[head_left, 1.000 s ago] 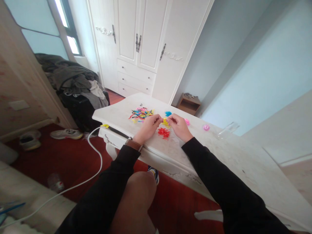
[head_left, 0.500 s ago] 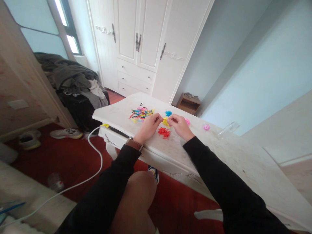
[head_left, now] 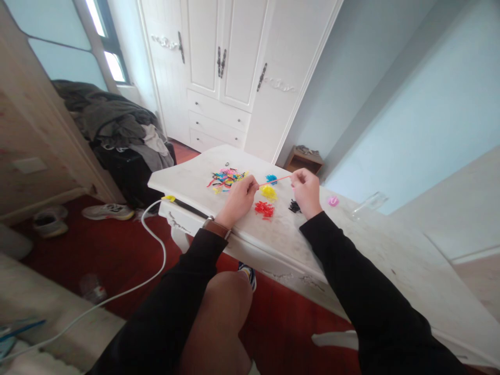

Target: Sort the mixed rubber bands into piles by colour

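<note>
A thin orange-red rubber band is stretched in a line between my two hands above the table. One end is pinched in the fingers of my left hand, the other in those of my right hand. Beneath it lie a yellow pile and a blue pile of small bands. A red pile sits nearer the table's front edge. My right hand partly covers a black pile. Beyond my left hand spreads a mixed heap of coloured bands.
The bands lie on a white table. To the right are a small pink item and a clear glass on its side. A white cable with a yellow end hangs at the left corner. A white wardrobe stands behind.
My hands were close together over the yellow pile. My right hand has moved away to the right, and the band is now drawn out long between them. The black pile has come into view.
</note>
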`<state>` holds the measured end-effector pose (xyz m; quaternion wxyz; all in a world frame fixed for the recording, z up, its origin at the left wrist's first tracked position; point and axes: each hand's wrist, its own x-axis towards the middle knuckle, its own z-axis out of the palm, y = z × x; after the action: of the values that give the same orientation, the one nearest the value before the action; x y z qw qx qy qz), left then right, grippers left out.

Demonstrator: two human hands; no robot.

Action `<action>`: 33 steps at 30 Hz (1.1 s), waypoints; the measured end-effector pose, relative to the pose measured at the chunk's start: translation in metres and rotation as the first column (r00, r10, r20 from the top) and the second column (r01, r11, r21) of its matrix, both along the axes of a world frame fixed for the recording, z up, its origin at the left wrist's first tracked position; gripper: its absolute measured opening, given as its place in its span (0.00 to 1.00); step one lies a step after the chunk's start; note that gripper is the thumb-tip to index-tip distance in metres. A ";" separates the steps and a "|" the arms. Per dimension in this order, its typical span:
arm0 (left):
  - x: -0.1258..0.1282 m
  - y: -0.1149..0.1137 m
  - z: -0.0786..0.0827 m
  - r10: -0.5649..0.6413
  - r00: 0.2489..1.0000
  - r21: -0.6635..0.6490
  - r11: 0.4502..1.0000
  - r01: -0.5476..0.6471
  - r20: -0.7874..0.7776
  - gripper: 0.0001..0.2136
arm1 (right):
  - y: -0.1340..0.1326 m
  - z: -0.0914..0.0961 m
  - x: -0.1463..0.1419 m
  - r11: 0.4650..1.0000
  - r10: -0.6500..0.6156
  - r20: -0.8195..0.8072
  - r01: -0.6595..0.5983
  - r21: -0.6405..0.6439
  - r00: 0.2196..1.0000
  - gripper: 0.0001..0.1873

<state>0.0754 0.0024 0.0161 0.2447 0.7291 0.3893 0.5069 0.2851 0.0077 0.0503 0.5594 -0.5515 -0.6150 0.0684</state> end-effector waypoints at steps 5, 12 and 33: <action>0.001 0.001 -0.001 -0.039 0.999 0.031 0.999 0.039 -0.003 0.09 | -0.005 0.000 -0.001 0.999 0.042 0.020 -0.042 0.010 0.999 0.07; -0.002 0.001 -0.001 -0.119 0.993 0.000 0.993 0.119 -0.012 0.09 | -0.015 -0.015 -0.029 0.930 0.358 0.124 -0.341 -0.138 0.926 0.12; -0.001 0.001 -0.001 -0.121 0.993 -0.040 0.992 0.121 0.019 0.08 | -0.019 -0.015 -0.028 0.929 0.353 0.110 -0.334 -0.162 0.929 0.09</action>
<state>0.0742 0.0034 0.0154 0.2932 0.7419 0.3527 0.4891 0.2576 -0.0110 0.0354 0.4548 -0.4765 -0.7328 0.1705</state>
